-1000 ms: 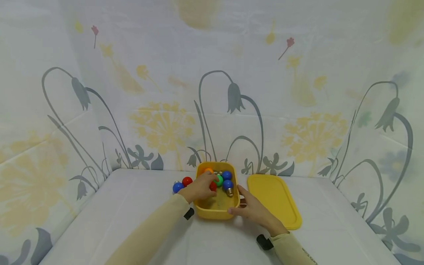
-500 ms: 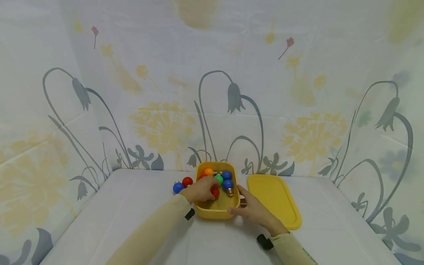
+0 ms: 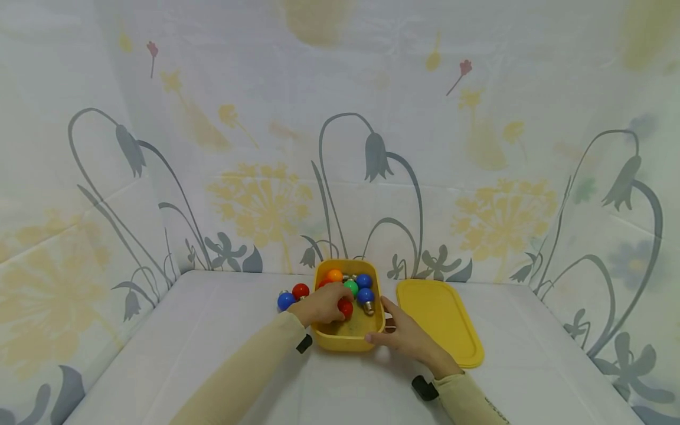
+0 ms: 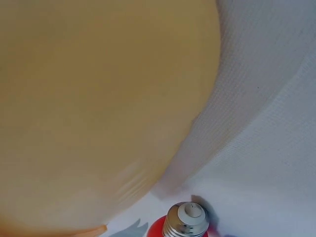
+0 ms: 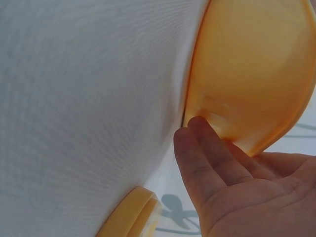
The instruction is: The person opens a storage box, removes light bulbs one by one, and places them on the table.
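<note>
A yellow plastic box [image 3: 344, 346] stands on the table, holding several coloured light bulbs. Inside it my left hand [image 3: 321, 303] pinches a red light bulb [image 3: 345, 308] between thumb and fingers; the bulb's base is hidden. Around it lie a green bulb [image 3: 351, 288], blue bulbs [image 3: 365, 296] and an orange bulb [image 3: 334, 275]. My right hand [image 3: 406, 336] rests against the box's right side near the front corner, thumb at the rim. In the right wrist view its fairly straight fingers [image 5: 200, 163] touch the outer wall. The left hand is not visible in the left wrist view.
Left of the box, a blue bulb [image 3: 285, 301] and a red bulb [image 3: 300, 291] lie on the white table [image 3: 212, 330]. A flat yellow lid [image 3: 443, 321] lies to the right, beside my right hand. A flower-printed curtain [image 3: 340, 147] rises behind the table.
My left hand has drawn its fingers in around the red bulb, which has shifted slightly toward me. The orange bulb shows more fully. My right hand and the box have stayed put.
</note>
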Motion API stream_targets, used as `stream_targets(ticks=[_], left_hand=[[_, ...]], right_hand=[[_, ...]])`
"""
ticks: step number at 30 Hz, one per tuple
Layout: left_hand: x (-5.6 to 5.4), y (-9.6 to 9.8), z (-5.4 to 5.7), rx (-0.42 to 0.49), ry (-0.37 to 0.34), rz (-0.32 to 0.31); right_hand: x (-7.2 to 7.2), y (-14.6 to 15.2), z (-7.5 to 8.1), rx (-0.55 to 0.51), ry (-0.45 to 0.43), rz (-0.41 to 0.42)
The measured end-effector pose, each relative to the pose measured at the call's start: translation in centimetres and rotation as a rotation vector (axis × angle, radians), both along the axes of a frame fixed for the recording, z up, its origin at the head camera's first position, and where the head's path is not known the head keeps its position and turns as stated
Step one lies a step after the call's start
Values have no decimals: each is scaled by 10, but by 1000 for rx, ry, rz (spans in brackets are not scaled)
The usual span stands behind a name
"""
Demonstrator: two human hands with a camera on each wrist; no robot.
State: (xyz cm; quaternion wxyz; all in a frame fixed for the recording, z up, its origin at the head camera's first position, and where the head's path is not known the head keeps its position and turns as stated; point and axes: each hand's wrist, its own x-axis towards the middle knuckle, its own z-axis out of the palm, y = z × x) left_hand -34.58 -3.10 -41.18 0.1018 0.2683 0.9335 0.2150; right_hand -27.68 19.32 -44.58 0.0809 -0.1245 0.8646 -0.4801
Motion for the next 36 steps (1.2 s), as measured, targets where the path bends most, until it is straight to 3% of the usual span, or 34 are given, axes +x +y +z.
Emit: stream_targets(ticks=[8, 19, 25, 33, 36], left_hand=[[2, -3, 7, 107, -24, -4], [6, -14, 29, 156, 137, -76], [9, -30, 32, 223, 206, -88], [14, -58, 36, 367, 217, -28], [13, -73, 38, 383, 246, -14]], right_hand=[[0, 0, 2, 9, -5, -1], [1, 0, 1, 1, -3, -2], [1, 1, -1, -1, -9, -2], [-1, 1, -4, -12, -7, -8], [-2, 1, -4, -11, -1, 2]])
